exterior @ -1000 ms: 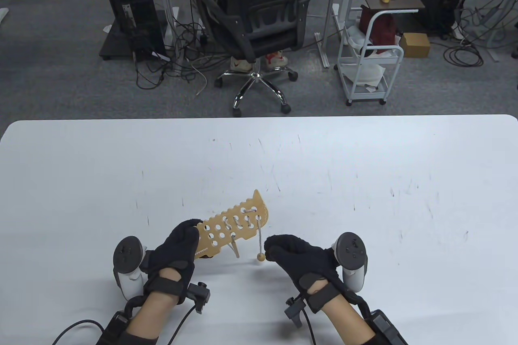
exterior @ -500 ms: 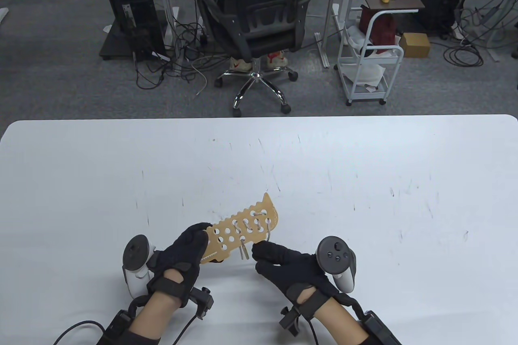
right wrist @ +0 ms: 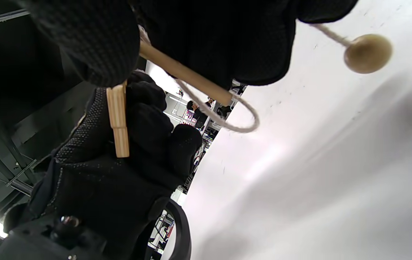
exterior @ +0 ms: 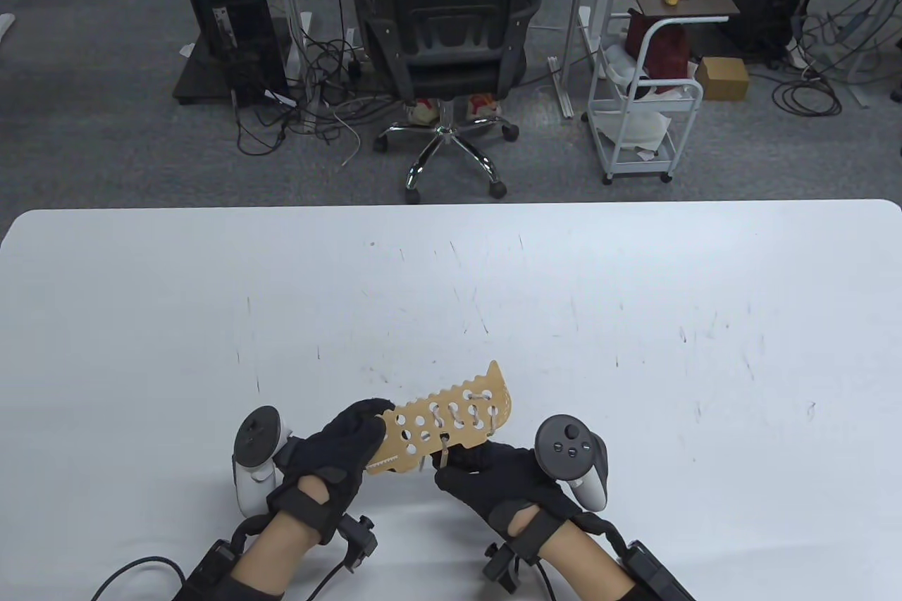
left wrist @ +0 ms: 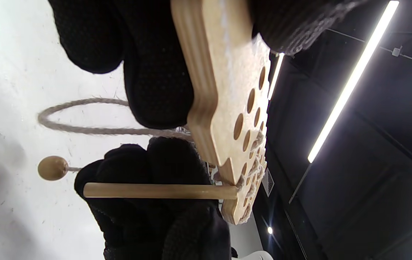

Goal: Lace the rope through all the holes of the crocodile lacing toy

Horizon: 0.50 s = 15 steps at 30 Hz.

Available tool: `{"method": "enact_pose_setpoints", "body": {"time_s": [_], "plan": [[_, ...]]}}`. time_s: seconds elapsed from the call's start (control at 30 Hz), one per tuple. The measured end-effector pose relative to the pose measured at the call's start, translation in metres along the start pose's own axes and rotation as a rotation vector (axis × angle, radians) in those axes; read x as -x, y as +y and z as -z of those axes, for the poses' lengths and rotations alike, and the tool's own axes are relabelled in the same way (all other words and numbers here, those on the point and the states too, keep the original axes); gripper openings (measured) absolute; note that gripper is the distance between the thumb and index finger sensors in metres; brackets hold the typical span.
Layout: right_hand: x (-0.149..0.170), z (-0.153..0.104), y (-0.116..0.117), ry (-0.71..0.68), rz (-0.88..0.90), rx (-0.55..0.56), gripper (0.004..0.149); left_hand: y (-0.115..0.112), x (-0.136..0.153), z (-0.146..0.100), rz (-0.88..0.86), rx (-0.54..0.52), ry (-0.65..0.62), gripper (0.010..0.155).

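Since a sec ago my right hand (exterior: 493, 481) slid under the crocodile board (exterior: 451, 421), grip pinching the stiff wooden needle (left wrist: 159, 190), left hand (exterior: 338, 449) clamping the light rigid board's tail above the tabletop (exterior: 634, 319), rope (left wrist: 83, 115) floppy.

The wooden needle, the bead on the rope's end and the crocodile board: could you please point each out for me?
wooden needle (left wrist: 159, 191), left wrist view, middle of its shaft.
bead (right wrist: 367, 53), right wrist view, centre of the ball.
crocodile board (exterior: 451, 418), table view, its holed face between the two hands.
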State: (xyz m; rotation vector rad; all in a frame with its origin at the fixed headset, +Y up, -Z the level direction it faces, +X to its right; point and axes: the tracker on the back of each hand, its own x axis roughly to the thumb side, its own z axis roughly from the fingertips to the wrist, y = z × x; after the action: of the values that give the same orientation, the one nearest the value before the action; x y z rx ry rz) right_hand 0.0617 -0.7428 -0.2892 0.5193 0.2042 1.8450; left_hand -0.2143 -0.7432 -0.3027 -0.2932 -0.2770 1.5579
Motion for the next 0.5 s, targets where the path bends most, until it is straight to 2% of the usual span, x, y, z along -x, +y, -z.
{"method": "enact_pose_setpoints", "body": {"time_s": [0.17, 0.5], "plan": [[0.000, 0.000, -0.001, -0.002, 0.006, 0.005, 0.043, 0.002, 0.000, 0.000, 0.004, -0.011, -0.009, 0.054], [0.000, -0.001, -0.006, -0.009, 0.052, 0.045, 0.041, 0.014, -0.001, -0.002, -0.010, -0.076, -0.013, 0.053]]}}
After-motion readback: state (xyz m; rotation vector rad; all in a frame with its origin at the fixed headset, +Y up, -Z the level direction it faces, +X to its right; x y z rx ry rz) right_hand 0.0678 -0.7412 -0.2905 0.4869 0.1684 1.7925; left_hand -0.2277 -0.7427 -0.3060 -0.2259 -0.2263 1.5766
